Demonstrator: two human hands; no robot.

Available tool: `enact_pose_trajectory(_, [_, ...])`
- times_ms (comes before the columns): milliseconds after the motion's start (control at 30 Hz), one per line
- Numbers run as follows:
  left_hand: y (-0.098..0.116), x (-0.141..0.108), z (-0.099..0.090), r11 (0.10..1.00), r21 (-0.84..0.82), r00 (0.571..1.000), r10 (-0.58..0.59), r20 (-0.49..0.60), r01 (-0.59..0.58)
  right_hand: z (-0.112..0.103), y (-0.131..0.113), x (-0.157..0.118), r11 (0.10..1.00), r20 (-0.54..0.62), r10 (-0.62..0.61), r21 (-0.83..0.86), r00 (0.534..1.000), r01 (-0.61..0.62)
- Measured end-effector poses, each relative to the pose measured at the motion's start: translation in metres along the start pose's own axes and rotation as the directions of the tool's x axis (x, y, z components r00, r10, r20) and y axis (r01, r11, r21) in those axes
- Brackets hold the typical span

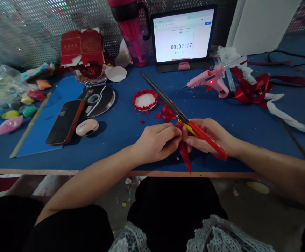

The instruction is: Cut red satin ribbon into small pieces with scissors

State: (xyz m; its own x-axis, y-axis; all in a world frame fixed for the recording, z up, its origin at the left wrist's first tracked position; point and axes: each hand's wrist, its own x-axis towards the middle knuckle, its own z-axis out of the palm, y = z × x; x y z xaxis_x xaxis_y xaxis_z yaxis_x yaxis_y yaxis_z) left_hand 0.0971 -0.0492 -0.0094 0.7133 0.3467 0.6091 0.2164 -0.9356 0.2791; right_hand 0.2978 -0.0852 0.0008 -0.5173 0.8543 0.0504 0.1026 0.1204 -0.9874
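Observation:
Scissors (207, 137) with red handles rest in my right hand (211, 134), their dark blades pointing up and left. The fingertips of that hand meet those of my left hand (159, 141), which is closed in a pinch on a red ribbon (185, 157). One pointed end of the ribbon hangs down below the fingers. Just beyond my hands lie small red ribbon pieces (167, 112). A white disc (145, 100) ringed with red folded pieces sits to their left.
A pink glue gun (210, 81) with a lit light lies at the right, near tangled red ribbon (254, 89). A tablet (184, 35) stands behind. Leftward are a ribbon spool (102, 101), earbud case (87, 127), phone (65, 121) and bagged clay (11, 125).

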Motion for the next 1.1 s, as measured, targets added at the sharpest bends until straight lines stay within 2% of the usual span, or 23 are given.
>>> enact_pose_trajectory(200, [-0.0012, 0.0006, -0.0022, 0.998, -0.054, 0.999, -0.024, 0.036, 0.026, -0.0007, 0.0002, -0.0009, 1.000, 0.009, 0.019, 0.008, 1.000, -0.019])
enact_pose_trajectory(467, [-0.0037, 0.0002, -0.0032, 0.998, -0.030, 0.998, 0.054, 0.040, -0.053, -0.0007, -0.0003, -0.0012, 0.999, 0.019, 0.048, 0.024, 0.999, -0.049])
enact_pose_trajectory(700, [-0.0035, 0.0000, -0.0009, 0.999, 0.008, 0.998, 0.051, 0.041, -0.052, 0.0000, 0.0009, -0.0006, 0.998, 0.032, 0.056, 0.010, 0.998, -0.056])
enact_pose_trajectory(900, [-0.0023, 0.0011, -0.0028, 0.999, -0.034, 0.998, 0.031, 0.051, -0.030, -0.0003, 0.0016, -0.0013, 0.998, 0.032, 0.045, 0.033, 0.998, -0.047])
enact_pose_trajectory(1100, [-0.0048, -0.0007, -0.0020, 0.996, -0.018, 0.996, 0.088, 0.030, -0.088, 0.0000, 0.0003, -0.0013, 0.998, 0.029, 0.061, 0.031, 0.998, -0.062])
